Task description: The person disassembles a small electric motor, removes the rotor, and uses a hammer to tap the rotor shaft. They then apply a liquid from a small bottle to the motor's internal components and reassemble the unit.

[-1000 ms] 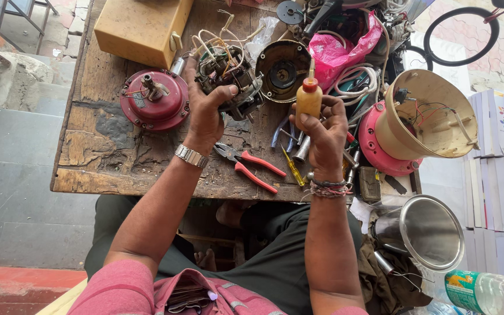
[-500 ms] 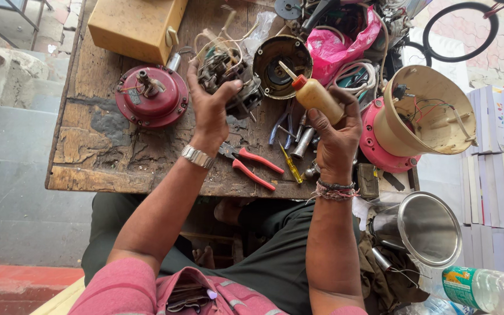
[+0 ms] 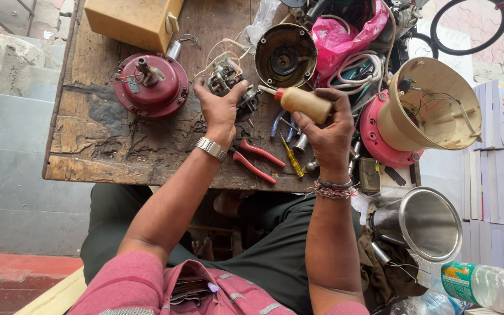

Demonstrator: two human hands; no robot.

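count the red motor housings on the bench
2: one round red housing at the bench's left, beyond the left hand; one pinkish-red base under the cream cone on the right. Clutter may hide others.

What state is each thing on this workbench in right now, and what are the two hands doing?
Left hand: gripping the wired motor part.
Right hand: holding the small squeeze bottle, tipped sideways, nozzle toward the motor part.
Red motor housing: opened, shaft up.
Round metal cover: lying open side up.
Red-handled pliers: lying flat, untouched.
Steel jar: on its side, empty.
Plastic water bottle: lying down.
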